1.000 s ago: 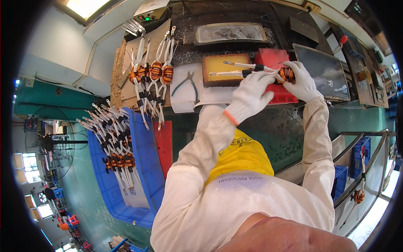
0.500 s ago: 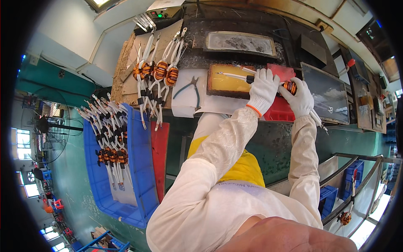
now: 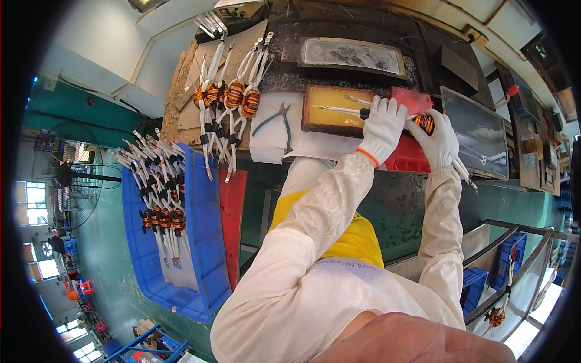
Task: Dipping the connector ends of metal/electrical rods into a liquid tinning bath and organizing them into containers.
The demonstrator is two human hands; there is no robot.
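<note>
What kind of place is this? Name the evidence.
Probably a factory workbench for electrical parts: orange copper-wound coils with white sleeved leads lie in rows, more fill a blue plastic crate, and the gloved hands hold one over a yellow tray.

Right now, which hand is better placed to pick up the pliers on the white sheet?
Probably the left hand: it is nearer the pliers, though it pinches the coil's white leads. The right hand grips the copper coil, farther away.

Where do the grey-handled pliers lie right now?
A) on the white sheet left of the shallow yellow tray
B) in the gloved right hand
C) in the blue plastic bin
A: the grey-handled pliers lie on the white sheet, just left of the shallow yellow tray, untouched by either hand.
</note>
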